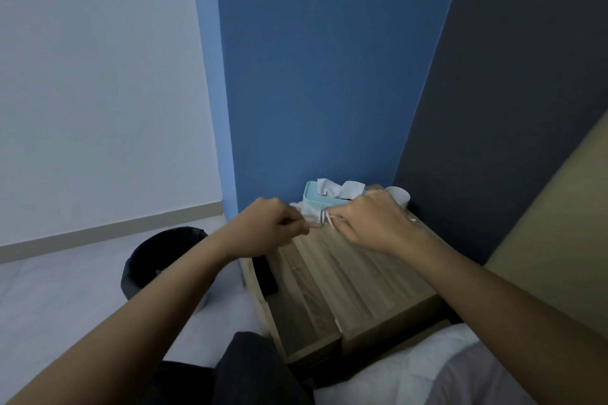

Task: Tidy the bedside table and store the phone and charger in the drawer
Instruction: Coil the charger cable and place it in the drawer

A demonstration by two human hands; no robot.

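My left hand (268, 227) and my right hand (371, 223) meet over the far end of the wooden bedside table (355, 276). Both are closed on a thin, pale pinkish cord (324, 219) that loops between them; it looks like the charger cable, but it is blurred. A dark flat object (267, 273), possibly the phone, lies at the table's left side, in what looks like a pulled-out wooden drawer (297, 309). My left forearm hides part of it.
A teal tissue box (312, 199) with tissues sticking up stands against the blue wall, crumpled white tissue (296, 205) beside it. A white cup (399, 196) sits in the far right corner. A black bin (158, 260) stands on the floor at left. White bedding (411, 368) lies at lower right.
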